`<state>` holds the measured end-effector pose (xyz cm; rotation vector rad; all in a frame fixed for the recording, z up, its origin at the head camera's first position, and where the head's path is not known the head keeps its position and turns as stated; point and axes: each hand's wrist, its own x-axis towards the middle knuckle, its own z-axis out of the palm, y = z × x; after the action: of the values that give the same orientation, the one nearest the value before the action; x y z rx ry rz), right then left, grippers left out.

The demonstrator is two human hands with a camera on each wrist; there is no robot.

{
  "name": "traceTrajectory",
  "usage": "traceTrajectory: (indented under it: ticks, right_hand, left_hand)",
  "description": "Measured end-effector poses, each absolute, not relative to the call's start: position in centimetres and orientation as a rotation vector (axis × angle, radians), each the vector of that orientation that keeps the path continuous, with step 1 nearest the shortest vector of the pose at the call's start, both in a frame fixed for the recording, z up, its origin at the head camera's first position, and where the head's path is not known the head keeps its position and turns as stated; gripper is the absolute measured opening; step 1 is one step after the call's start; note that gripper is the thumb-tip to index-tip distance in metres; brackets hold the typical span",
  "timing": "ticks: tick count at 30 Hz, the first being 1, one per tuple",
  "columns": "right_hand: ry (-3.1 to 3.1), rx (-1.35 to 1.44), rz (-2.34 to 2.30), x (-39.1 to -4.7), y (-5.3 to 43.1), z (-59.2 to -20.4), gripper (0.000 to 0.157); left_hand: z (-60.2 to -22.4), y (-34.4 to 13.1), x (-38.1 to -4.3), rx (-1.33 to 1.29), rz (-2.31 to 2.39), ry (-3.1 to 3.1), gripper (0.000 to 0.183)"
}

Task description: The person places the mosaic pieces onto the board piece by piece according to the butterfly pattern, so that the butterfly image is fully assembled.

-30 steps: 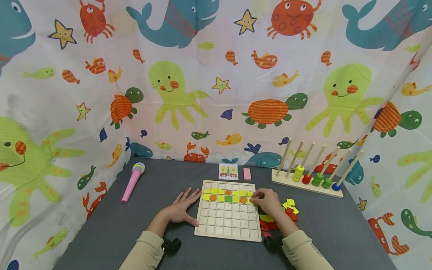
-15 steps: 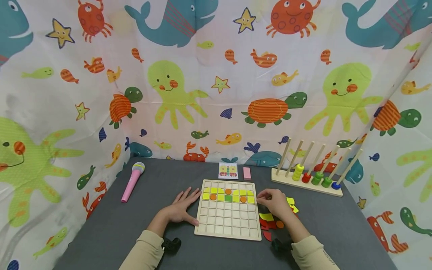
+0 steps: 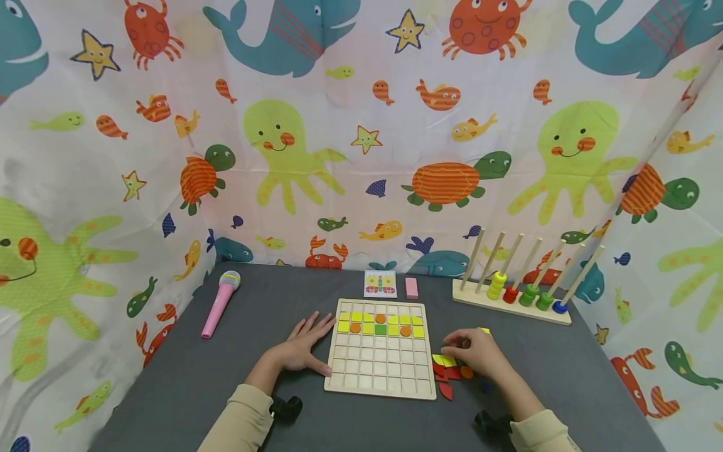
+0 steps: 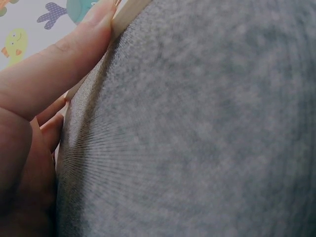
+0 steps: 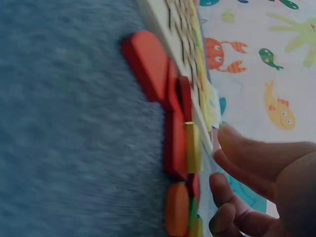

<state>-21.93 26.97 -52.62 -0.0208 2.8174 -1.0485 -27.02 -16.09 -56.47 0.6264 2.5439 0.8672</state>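
A wooden grid board (image 3: 380,378) lies on the dark table, with yellow squares, orange discs and a green square (image 3: 380,329) filling part of its upper rows. At its left edge my left hand (image 3: 297,349) rests with fingers spread; the left wrist view shows the thumb (image 4: 64,64) against the wooden rim. My right hand (image 3: 480,353) hovers over loose pieces right of the board, fingers loosely bent. In the right wrist view a gap shows between its thumb and fingers, holding nothing. Below it lie a yellow piece (image 5: 193,148), red pieces (image 5: 148,64) and an orange disc (image 5: 176,210).
A picture card (image 3: 381,284) and a pink block (image 3: 411,288) lie behind the board. A peg stand with coloured rings (image 3: 511,302) stands at the back right. A pink toy microphone (image 3: 220,304) lies at the left. A printed curtain (image 3: 339,207) surrounds the table.
My right hand has left the yellow square at the right end of the board's third row and moved right and towards me, over the loose pieces. The left hand stays in place.
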Motion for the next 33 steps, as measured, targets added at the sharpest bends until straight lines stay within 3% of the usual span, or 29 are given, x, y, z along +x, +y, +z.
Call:
traceTrajectory:
  ticks: [5, 12, 33]
  right_hand:
    - [2.810, -0.042, -0.925, -22.0, 26.7, -53.2, 0.022]
    - [2.818, -0.041, -0.924, -21.9, 26.5, -53.0, 0.008]
    - [2.734, -0.046, -1.006, -22.9, 26.1, -52.0, 0.012]
  left_hand:
    - [-56.8, -16.2, -27.3, 0.613, 0.825, 2.565, 0.127]
    - [-56.5, -16.2, -27.2, 0.642, 0.839, 2.556, 0.126]
    - [-55.8, -15.9, -26.7, 0.604, 0.832, 2.563, 0.126]
